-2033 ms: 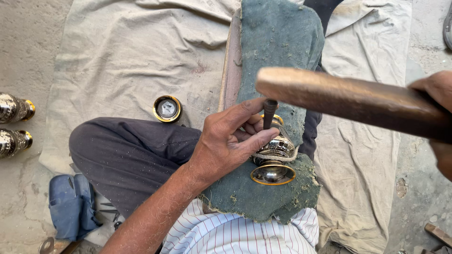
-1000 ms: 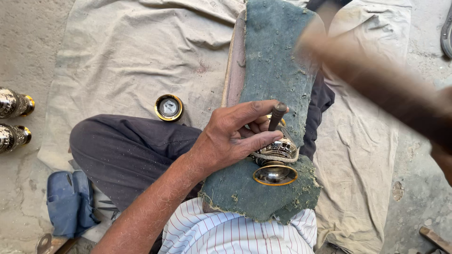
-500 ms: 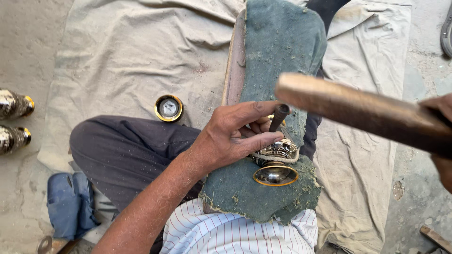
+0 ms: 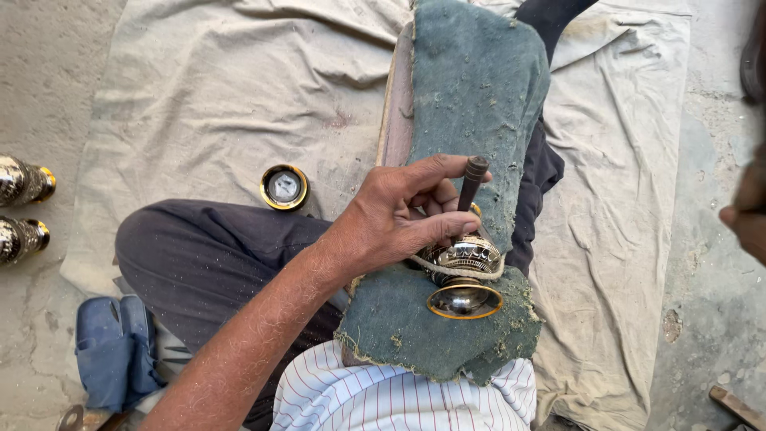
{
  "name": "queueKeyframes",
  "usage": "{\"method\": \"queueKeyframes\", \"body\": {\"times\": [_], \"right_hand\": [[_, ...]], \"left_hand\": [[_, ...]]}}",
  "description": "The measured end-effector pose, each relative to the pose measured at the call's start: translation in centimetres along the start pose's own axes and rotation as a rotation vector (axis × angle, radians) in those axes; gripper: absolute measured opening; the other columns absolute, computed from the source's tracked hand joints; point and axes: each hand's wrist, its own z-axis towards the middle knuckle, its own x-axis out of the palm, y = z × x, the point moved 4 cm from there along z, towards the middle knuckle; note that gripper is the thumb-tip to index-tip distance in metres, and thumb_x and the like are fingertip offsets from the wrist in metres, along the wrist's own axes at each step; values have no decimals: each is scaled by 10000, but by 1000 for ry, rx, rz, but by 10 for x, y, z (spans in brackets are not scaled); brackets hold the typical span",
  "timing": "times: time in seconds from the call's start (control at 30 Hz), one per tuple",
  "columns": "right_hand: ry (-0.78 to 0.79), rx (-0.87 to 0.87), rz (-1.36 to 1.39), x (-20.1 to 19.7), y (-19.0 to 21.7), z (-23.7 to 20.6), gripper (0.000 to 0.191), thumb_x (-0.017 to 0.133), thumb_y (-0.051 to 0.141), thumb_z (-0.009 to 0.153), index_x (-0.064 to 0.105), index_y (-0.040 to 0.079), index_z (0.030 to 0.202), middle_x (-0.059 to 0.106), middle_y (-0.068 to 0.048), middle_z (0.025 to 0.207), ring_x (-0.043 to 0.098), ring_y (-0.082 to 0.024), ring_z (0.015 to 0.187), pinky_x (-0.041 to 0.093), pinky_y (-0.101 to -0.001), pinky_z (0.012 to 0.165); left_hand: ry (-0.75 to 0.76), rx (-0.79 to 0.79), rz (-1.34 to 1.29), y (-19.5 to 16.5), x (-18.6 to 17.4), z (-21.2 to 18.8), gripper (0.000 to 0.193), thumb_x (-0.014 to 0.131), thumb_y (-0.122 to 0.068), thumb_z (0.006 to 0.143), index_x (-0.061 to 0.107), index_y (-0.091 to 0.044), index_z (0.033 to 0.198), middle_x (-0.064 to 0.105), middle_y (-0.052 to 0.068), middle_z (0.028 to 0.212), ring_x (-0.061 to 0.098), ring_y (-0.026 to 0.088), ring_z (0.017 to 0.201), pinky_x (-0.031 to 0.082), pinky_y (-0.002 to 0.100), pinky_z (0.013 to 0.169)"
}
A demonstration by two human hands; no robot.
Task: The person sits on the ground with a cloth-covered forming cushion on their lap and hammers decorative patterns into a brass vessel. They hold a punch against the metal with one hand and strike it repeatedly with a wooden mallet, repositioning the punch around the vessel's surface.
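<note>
Engraved brass vase (image 4: 465, 275) (gold-rimmed, seemingly shiny).

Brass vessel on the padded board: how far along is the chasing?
Done: the vessel already shows a patterned band around its body. In hand: the left hand holds a punch upright on it; the right hand is at the frame edge, its grip unseen. Left: cannot tell how much band remains. Two similar vessels lie aside.
</note>
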Motion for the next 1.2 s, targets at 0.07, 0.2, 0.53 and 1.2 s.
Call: {"method": "queueKeyframes", "body": {"times": [0.07,0.2,0.53,1.2], "right_hand": [[0,-14,0,-1,0,5,293,581,32,925,646,14,1211,681,-111,943,683,-146,747,596,-314,772],[-5,-35,1,-4,4,12,294,579,31,922,646,13,1208,681,-112,942,683,-147,746,597,-316,771],[7,-82,4,-10,16,16,296,576,30,915,647,12,1203,682,-114,940,682,-149,744,598,-321,768],[24,230,282,117,-140,-35,213,736,26,985,543,3,899,570,-131,682,615,-196,592,564,-366,544]], "left_hand": [[19,-36,-9,0,0,2,538,820,-198,906,635,-117,1406,663,-36,809,589,21,690,515,199,599],[60,-4,1,-6,-2,1,520,811,-202,934,639,-125,1418,661,-33,835,593,27,736,537,207,654],[-5,39,55,-5,-4,-1,475,839,-211,899,680,-58,1319,697,-20,831,634,34,726,557,199,638],[182,91,154,-12,5,20,538,818,-226,923,626,-129,1416,704,-7,844,657,69,752,595,262,670]]}}
